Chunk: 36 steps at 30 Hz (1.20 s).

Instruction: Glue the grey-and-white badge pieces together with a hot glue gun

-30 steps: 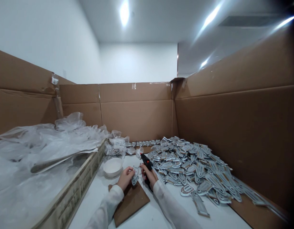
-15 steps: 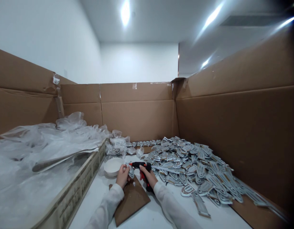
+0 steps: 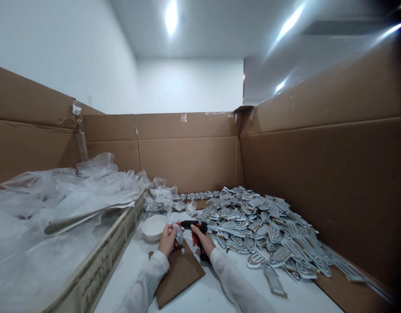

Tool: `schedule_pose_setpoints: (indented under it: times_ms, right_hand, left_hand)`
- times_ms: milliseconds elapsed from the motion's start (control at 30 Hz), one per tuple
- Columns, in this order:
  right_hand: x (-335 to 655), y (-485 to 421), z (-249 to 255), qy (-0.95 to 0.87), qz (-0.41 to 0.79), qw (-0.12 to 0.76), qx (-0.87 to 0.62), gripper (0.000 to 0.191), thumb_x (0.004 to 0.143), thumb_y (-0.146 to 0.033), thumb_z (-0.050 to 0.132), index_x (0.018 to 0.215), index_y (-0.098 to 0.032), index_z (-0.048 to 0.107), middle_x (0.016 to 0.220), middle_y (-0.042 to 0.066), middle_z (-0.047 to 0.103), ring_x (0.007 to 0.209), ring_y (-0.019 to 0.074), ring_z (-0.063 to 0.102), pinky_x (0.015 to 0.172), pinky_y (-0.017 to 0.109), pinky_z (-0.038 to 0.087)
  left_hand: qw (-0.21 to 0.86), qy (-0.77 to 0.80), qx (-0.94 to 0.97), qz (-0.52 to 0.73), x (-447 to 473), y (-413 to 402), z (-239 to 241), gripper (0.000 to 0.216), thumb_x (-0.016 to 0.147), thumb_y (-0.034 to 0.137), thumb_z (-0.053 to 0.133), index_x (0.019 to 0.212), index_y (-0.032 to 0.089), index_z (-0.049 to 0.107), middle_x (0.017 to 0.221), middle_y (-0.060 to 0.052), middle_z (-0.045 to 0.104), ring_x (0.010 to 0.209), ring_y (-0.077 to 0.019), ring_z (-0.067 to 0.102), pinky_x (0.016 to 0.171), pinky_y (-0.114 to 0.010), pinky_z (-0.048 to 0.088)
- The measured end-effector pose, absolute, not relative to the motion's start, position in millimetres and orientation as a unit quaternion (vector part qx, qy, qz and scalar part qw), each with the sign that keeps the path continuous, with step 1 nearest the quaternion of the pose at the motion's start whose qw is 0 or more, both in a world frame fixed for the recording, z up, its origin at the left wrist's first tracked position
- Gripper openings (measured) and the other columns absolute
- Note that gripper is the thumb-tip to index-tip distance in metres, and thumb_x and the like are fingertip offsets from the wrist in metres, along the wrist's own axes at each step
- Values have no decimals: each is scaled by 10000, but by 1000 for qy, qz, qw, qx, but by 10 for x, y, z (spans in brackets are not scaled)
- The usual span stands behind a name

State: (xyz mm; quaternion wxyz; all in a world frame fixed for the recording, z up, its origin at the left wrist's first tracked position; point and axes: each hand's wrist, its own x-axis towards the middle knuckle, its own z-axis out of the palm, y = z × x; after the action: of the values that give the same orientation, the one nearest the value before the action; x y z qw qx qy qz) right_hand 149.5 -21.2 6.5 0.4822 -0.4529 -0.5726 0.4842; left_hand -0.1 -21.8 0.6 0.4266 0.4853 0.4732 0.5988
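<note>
My right hand (image 3: 203, 241) is wrapped round the handle of a black and red glue gun (image 3: 189, 224), whose nozzle points left. A clear glue stick (image 3: 216, 228) sticks out of its back end. Between the fingers of my left hand (image 3: 167, 240) is a small grey-white flat piece (image 3: 179, 234), held close to the nozzle; its details are too small to make out. Beneath both hands lies a brown board (image 3: 180, 278) with a few whitish blobs on it. A round white bowl (image 3: 154, 228) stands just beyond my left hand.
On the right, a large heap of grey flat pieces (image 3: 262, 226) covers the table. A plastic crate (image 3: 112, 243) at the left holds clear plastic bags (image 3: 57, 195). Small bagged pieces (image 3: 161, 198) lie behind the bowl. Cardboard walls (image 3: 187, 156) enclose the table.
The glue gun's nozzle has shifted very slightly to the right, away from the piece in my left hand. Otherwise things look the same.
</note>
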Motion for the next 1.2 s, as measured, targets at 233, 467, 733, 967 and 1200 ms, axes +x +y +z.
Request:
schedule_pose_setpoints:
  times_ms: [233, 467, 733, 967, 1200]
  right_hand:
    - [1492, -190, 47, -573, 492, 487, -439, 550, 696, -641, 444, 383, -189, 424, 386, -8, 418, 401, 87, 358, 443, 234, 256]
    - [1478, -248, 129, -568, 500, 488, -434, 543, 668, -657, 452, 384, -196, 414, 372, -16, 396, 390, 84, 347, 441, 233, 268]
    - [1472, -220, 88, -563, 505, 491, -433, 527, 664, -648, 466, 397, -195, 423, 384, -18, 396, 388, 82, 356, 437, 234, 279]
    - [1473, -240, 117, -562, 503, 497, -429, 511, 681, -620, 478, 397, -199, 427, 378, -17, 395, 391, 93, 370, 452, 242, 314]
    - [1495, -223, 53, -523, 411, 556, -498, 452, 648, -622, 528, 487, -200, 528, 564, 36, 569, 651, 190, 539, 661, 287, 394]
  left_hand:
    - [426, 467, 489, 601, -4, -215, 2, 425, 589, 557, 598, 696, 194, 404, 449, 67, 530, 290, -45, 379, 327, -161, 230]
    - [425, 471, 489, 599, -10, -206, -18, 423, 591, 553, 600, 707, 194, 407, 437, 72, 526, 292, -48, 383, 327, -160, 232]
    - [424, 468, 492, 599, -14, -186, -25, 437, 580, 564, 597, 705, 190, 408, 452, 66, 532, 291, -44, 379, 327, -163, 241]
    - [430, 466, 489, 600, -8, -200, -8, 435, 577, 564, 598, 696, 194, 402, 450, 72, 521, 292, -45, 379, 327, -163, 245]
    - [432, 471, 486, 596, 10, -208, 18, 451, 547, 567, 612, 687, 197, 396, 428, 76, 510, 289, -42, 360, 312, -158, 238]
